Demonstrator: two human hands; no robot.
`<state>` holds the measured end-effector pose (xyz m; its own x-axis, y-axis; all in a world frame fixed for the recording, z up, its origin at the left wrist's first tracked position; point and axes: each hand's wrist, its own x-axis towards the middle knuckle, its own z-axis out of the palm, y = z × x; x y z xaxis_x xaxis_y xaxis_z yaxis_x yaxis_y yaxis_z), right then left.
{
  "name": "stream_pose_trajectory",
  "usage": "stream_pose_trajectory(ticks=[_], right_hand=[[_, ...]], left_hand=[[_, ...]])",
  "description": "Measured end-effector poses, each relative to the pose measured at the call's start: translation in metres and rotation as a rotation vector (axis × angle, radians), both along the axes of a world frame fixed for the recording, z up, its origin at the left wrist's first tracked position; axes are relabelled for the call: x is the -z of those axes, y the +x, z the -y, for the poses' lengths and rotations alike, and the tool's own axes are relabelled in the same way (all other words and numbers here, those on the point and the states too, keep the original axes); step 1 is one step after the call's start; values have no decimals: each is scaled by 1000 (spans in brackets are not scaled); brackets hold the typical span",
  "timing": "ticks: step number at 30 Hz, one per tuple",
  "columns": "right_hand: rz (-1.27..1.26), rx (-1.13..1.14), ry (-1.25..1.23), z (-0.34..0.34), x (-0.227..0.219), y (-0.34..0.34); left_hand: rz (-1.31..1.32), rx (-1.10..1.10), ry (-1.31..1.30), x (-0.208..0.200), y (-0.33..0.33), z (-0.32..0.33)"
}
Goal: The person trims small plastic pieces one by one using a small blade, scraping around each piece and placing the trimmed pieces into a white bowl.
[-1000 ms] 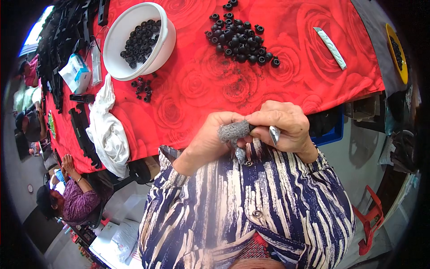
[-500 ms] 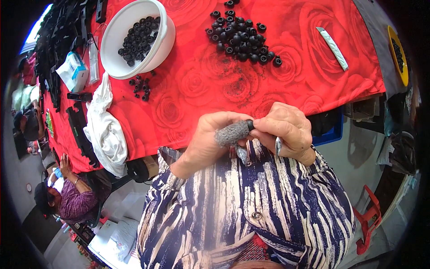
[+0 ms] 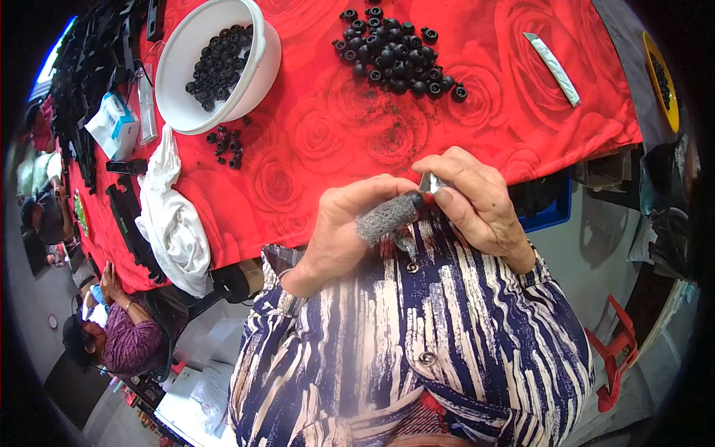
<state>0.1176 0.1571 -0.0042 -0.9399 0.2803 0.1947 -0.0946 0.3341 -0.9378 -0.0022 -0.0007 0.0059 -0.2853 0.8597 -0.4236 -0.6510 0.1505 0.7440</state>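
Observation:
Above my lap, at the table's near edge, my left hand [image 3: 339, 227] pinches a small black round part [image 3: 415, 199]. Its thumb presses from above, and a grey fuzzy wrap [image 3: 386, 218], apparently around a finger, lies below. A crumpled silvery piece [image 3: 404, 243] shows under the wrap. Just to the right, my right hand [image 3: 477, 205] is closed on a small flat metal blade [image 3: 427, 182], its tip beside the black part. Most of the blade's grip is hidden by the fingers. A heap of similar black parts [image 3: 395, 56] lies farther up the red cloth.
A white bowl [image 3: 268, 71] holds black parts, with several smaller ones [image 3: 226, 144] beside it. A white cloth [image 3: 175, 231] lies left. A white-wrapped strip [image 3: 553, 69] and a yellow dish [image 3: 672, 112] are right. Another person [image 3: 134, 335] sits at far left.
My right hand has drawn off the black part and turned, bringing the blade up beside it. My left hand still grips the part. The whole view has shifted slightly.

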Motion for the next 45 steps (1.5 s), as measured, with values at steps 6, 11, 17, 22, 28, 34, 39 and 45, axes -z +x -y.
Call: stream_pose_trajectory(ticks=[6, 11, 17, 22, 28, 34, 39, 45], right_hand=[[24, -2, -22, 0, 1, -2], [15, 4, 9, -1, 1, -3], [12, 3, -15, -1, 2, -3], [16, 5, -16, -1, 1, -4], [7, -5, -15, -2, 3, -3], [-31, -18, -17, -2, 5, -4], [-19, -9, -9, -3, 4, -4], [-23, 10, -2, -1, 5, -4]], left_hand=[[43, -51, 10, 0, 1, 0], [91, -28, 40, 4, -3, 1], [157, -57, 87, 9, -2, 3], [155, -42, 83, 11, -3, 3], [165, -96, 4, 5, 1, 0], [129, -51, 122, 9, -2, 2], [132, -53, 73, 9, -1, 1], [143, -58, 69, 10, -1, 1]])
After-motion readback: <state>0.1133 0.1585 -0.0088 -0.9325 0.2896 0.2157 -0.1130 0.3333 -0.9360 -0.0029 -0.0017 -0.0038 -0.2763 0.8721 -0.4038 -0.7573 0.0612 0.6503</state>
